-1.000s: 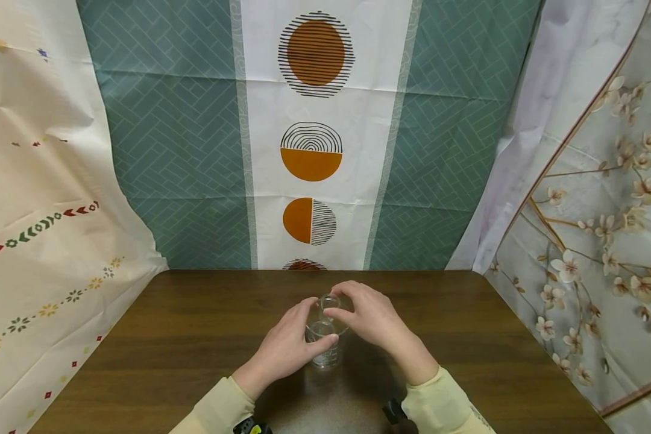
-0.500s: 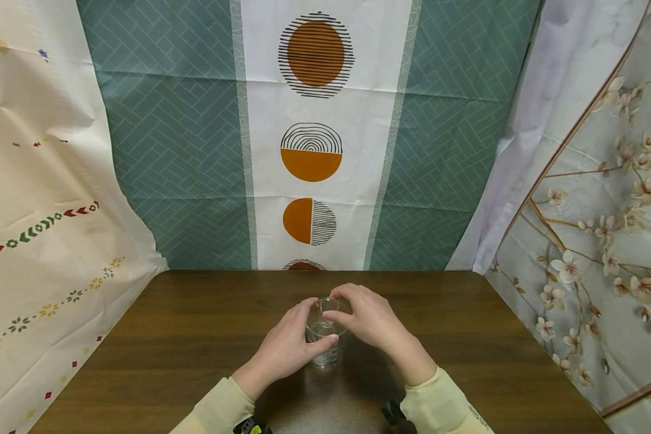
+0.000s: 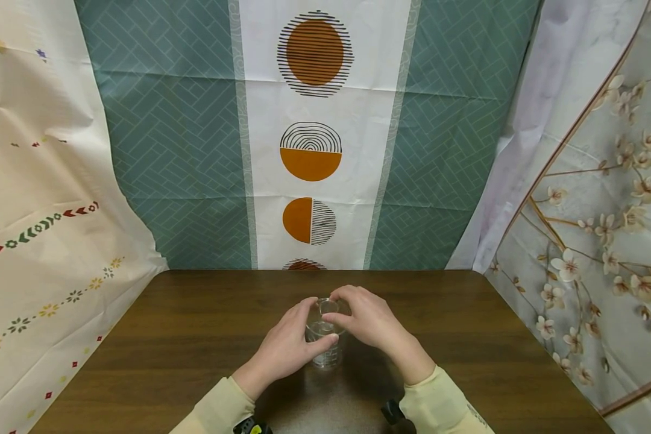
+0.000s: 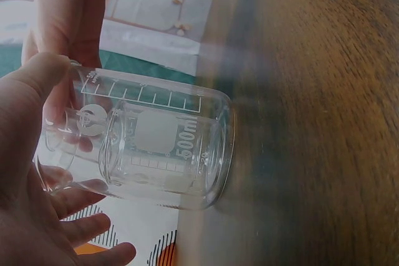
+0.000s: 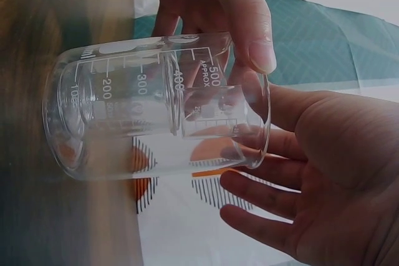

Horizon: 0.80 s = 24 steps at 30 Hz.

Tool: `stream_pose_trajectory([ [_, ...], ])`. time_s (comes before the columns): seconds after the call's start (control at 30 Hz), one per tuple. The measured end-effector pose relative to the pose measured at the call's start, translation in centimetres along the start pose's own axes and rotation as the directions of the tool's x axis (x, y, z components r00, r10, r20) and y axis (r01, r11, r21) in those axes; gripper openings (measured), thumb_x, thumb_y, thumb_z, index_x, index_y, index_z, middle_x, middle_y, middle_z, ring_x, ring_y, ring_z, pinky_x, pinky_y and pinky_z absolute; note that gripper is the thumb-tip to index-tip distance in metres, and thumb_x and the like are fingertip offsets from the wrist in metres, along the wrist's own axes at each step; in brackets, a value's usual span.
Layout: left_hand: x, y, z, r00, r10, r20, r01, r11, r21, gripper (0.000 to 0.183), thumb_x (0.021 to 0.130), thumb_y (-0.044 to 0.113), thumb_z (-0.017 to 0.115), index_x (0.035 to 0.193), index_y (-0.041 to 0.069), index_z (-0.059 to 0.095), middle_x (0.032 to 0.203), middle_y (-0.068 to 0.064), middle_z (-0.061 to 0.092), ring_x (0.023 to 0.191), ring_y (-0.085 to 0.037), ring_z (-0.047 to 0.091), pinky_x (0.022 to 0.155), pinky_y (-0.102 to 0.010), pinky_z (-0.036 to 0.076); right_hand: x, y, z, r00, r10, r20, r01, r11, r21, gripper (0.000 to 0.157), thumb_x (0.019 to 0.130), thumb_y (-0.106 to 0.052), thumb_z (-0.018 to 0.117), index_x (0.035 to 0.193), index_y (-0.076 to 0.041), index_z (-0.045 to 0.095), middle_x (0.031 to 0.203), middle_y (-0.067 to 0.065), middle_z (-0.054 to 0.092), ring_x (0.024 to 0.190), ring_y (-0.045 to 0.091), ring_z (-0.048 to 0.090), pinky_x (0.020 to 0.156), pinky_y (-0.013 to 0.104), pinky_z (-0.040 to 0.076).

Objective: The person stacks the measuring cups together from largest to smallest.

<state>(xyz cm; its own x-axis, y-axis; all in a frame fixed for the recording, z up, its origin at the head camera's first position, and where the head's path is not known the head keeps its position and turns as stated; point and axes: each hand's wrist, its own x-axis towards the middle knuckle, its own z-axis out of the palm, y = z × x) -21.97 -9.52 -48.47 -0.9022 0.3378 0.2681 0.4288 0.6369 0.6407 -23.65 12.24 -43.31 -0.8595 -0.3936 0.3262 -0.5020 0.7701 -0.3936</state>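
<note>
A large 500 ml glass beaker (image 3: 325,360) stands upright on the table in front of me. My left hand (image 3: 282,346) grips it near the rim, thumb on the near side and fingers round the far side. Inside it sits a medium beaker (image 4: 156,135) with white markings. My right hand (image 3: 371,316) pinches a small glass beaker (image 5: 212,113) between thumb and fingers. In the right wrist view, this small beaker is inside the large one's mouth, above the medium beaker. Through the overlapping glass I cannot tell whether the small and medium beakers touch.
The dark brown wooden table (image 3: 206,313) extends around the beakers. A green and white patterned cloth (image 3: 195,138) hangs behind its far edge. Cream cloth (image 3: 43,241) hangs at the left, floral cloth (image 3: 602,241) at the right.
My right hand has lowered slightly, taking the small beaker a little down into the large one. The left hand and the large beaker have stayed in place.
</note>
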Motion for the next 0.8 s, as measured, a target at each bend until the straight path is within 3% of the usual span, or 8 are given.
stream_pose_trajectory([
  [0.8,-0.02,0.08,-0.05,1.0,0.007,0.004,-0.007,1.0,-0.005,0.094,0.097,0.069,0.076,0.163,0.009,0.044,0.156,-0.009,0.057,0.137,-0.032,0.058,0.102,-0.062,0.054,0.0,0.03,0.02,0.999,-0.01,0.052,0.008,0.999,0.035,0.041,0.099,-0.042,0.084,0.126,-0.012,0.078,0.125,0.002,0.075,0.117,0.023,0.07,0.099,0.051,0.058],
])
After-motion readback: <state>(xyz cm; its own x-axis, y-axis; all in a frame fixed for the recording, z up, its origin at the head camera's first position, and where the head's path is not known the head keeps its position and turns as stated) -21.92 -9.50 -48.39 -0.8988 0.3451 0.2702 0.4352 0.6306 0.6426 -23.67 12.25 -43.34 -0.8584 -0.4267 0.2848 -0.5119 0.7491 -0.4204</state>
